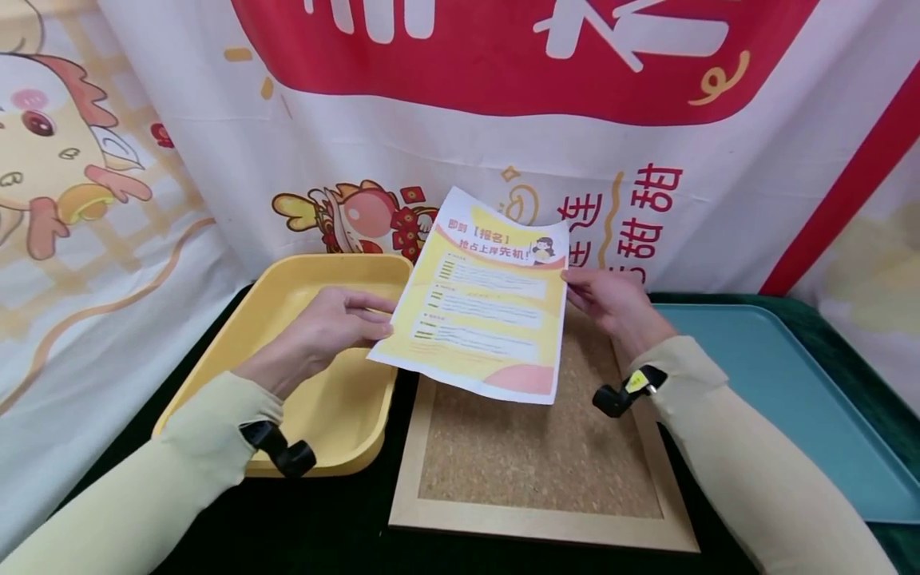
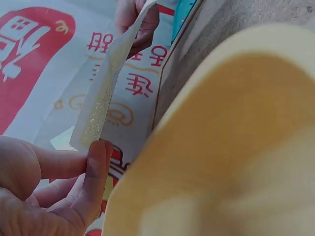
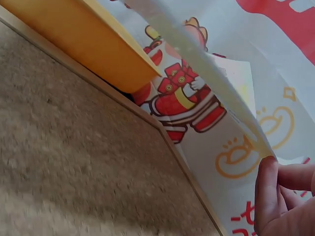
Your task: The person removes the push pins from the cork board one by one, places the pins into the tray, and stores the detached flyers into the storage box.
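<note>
A yellow and white printed flyer (image 1: 489, 307) is held up, tilted, above a wood-framed cork board (image 1: 532, 455). My left hand (image 1: 323, 331) pinches its left edge between thumb and fingers, over the yellow tray's right side. On the opposite edge, my right hand (image 1: 611, 303) pinches the paper near the board's far right part. The left wrist view shows the thumb and fingertips of the left hand (image 2: 59, 184) meeting on the sheet (image 2: 106, 91). From the right wrist, the sheet (image 3: 216, 73) appears nearly edge-on, gripped by the right hand (image 3: 285, 196).
The deep yellow tray (image 1: 352, 459) stands left of the board, and a flat blue tray (image 1: 805, 415) lies to the right. Dark green cloth (image 1: 316, 527) covers the table. A printed white and red curtain (image 1: 446, 136) hangs close behind.
</note>
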`<state>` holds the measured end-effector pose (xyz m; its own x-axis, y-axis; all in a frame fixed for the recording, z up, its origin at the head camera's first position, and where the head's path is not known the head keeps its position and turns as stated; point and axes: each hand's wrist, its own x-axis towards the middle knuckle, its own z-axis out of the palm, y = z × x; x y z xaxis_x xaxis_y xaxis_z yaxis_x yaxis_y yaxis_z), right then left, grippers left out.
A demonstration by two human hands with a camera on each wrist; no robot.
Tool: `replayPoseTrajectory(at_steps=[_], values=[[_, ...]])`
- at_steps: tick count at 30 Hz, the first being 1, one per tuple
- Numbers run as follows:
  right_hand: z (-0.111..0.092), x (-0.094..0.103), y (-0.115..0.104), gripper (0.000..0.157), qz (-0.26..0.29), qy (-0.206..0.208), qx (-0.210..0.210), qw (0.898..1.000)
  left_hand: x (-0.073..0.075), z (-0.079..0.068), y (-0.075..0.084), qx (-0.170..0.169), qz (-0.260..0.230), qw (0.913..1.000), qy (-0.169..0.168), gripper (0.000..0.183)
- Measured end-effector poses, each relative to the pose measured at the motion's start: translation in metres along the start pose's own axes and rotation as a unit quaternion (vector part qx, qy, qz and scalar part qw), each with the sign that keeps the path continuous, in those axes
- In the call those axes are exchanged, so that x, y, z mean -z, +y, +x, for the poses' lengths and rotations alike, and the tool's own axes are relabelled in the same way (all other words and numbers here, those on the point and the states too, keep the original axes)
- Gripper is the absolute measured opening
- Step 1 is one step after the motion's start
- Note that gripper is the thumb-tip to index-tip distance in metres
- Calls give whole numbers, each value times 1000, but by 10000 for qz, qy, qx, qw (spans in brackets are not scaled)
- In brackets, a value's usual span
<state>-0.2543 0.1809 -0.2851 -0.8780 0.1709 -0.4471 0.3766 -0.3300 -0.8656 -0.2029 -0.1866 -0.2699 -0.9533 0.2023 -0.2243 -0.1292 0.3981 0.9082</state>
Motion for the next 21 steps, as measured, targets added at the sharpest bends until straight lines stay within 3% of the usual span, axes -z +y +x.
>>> replayPoseTrajectory(at_steps=[12,18,21], values=[[0,-46,8,44,3,-301,234,9993,48,-7,-26,66,-1025,9942,-311,62],[-2,-72,18,39,93,-401,324,9986,80,-15,-40,207,-1457,9887,-286,22],[-2,-85,25,38,171,-458,310,9983,93,-20,-48,292,-1692,9848,-267,25]])
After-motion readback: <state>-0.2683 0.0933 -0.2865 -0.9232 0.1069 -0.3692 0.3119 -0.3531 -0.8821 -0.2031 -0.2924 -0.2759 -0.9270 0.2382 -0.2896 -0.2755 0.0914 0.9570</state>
